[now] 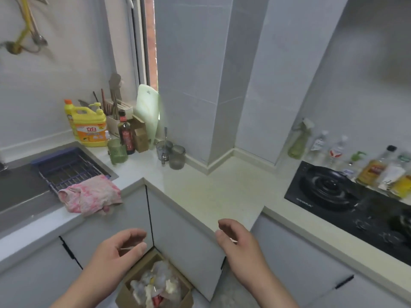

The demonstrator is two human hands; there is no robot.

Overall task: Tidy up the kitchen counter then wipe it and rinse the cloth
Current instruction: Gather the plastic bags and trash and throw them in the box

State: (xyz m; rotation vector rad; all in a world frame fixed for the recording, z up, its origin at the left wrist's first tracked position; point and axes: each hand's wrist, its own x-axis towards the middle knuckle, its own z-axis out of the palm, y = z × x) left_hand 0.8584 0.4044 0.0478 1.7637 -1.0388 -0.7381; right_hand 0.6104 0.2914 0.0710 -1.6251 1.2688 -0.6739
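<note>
A pink cloth (92,194) lies crumpled on the white counter (200,190), at the front corner of the sink (20,192) and partly over a blue rack (66,167). My left hand (120,247) hangs in front of the cabinet doors with loosely curled fingers and holds nothing. My right hand (238,241) hovers just below the counter's front edge, its fingers relaxed and empty. Both hands are above a cardboard box (153,283) of rubbish on the floor.
At the back of the counter stand a yellow detergent jug (90,125), a green cup (117,151), a dark bottle (125,132), a cutting board (148,112) and two grey cups (171,153). A black gas hob (347,196) with several bottles behind it is on the right.
</note>
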